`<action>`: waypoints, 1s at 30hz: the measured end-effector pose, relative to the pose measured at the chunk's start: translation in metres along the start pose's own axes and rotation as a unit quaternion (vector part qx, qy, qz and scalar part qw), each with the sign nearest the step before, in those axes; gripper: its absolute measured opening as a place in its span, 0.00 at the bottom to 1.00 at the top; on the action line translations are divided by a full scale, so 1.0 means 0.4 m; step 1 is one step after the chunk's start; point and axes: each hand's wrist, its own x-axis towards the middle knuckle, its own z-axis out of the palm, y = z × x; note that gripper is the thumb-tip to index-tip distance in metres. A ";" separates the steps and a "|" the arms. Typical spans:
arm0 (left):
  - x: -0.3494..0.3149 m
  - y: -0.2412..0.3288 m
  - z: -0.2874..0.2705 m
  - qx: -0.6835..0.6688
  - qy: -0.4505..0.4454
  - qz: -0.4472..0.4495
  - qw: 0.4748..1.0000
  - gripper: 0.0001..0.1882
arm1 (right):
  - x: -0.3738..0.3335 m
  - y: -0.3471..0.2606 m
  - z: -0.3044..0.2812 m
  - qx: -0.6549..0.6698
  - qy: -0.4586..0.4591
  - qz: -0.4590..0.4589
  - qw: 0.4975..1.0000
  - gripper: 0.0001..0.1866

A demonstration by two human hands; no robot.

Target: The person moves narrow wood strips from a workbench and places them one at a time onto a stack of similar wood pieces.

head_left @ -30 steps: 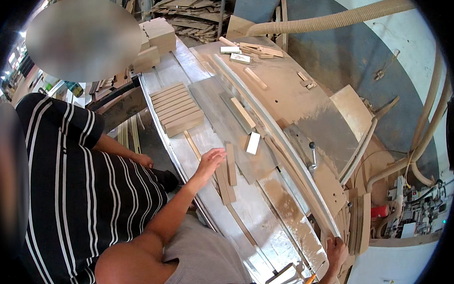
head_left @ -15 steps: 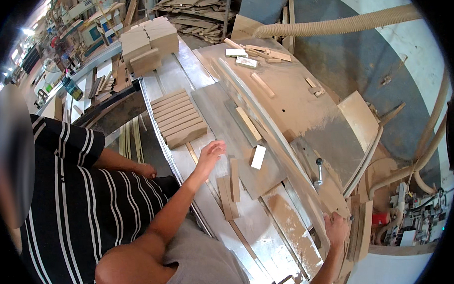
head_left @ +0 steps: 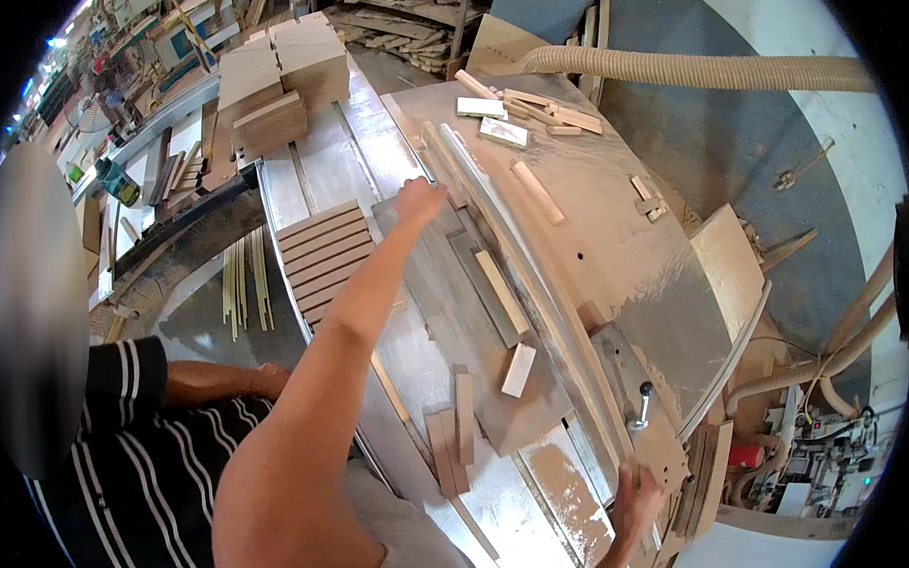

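My left hand (head_left: 421,201) reaches across the metal saw table (head_left: 378,154), its fingers drawn together beside the left side of the long fence (head_left: 539,266). Whatever lies between those fingertips is hidden. At the fence's near end my right hand (head_left: 637,502) has its fingers wrapped over the edge. Left of the fence lie a narrow wooden strip (head_left: 502,292) and a small block with a white face (head_left: 519,370). A row of wooden pieces (head_left: 323,254) sits side by side under my left forearm, partly covered by it. Two short boards (head_left: 446,452) rest nearer to me.
Large wood blocks (head_left: 282,75) are stacked at the table's far end. Offcuts (head_left: 549,110) lie on the dusty board right of the fence, near a crank handle (head_left: 643,406). A ribbed hose (head_left: 697,67) crosses behind. Another person in a striped shirt (head_left: 150,465) stands at left.
My left hand has moved away from me, past the row of wooden pieces to the fence's left side. My right hand stays at the fence's near end. The whole view has shifted slightly.
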 end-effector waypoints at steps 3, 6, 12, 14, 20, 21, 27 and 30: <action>0.050 0.046 0.051 0.062 0.005 -0.026 0.998 0.27 | -0.107 0.042 -0.010 0.065 -0.015 0.098 0.993 0.19; 0.154 0.015 0.122 0.049 0.040 -0.075 0.995 0.27 | -0.210 0.108 -0.027 0.025 -0.069 0.091 0.993 0.14; 0.169 0.027 0.157 -0.088 0.059 -0.096 0.990 0.22 | -0.352 0.107 -0.031 0.026 -0.030 0.173 0.984 0.15; 0.221 -0.035 0.161 -0.228 0.047 -0.094 0.968 0.20 | -0.363 0.092 -0.031 0.013 -0.045 0.189 0.981 0.16; -0.013 -0.056 0.142 -0.458 0.022 0.037 0.888 0.15 | -0.446 0.116 0.058 0.071 -0.025 0.122 0.990 0.20; -0.099 -0.052 0.111 -0.480 -0.030 0.034 0.876 0.14 | -0.455 0.094 0.066 0.131 0.021 0.060 0.989 0.22; -0.526 -0.129 0.014 -0.433 -0.093 -0.010 0.897 0.16 | -0.506 0.146 0.150 0.166 0.033 0.005 0.986 0.27; -0.660 -0.211 0.041 -0.458 -0.132 0.042 0.878 0.18 | -0.525 0.159 0.151 0.163 0.026 -0.008 0.986 0.28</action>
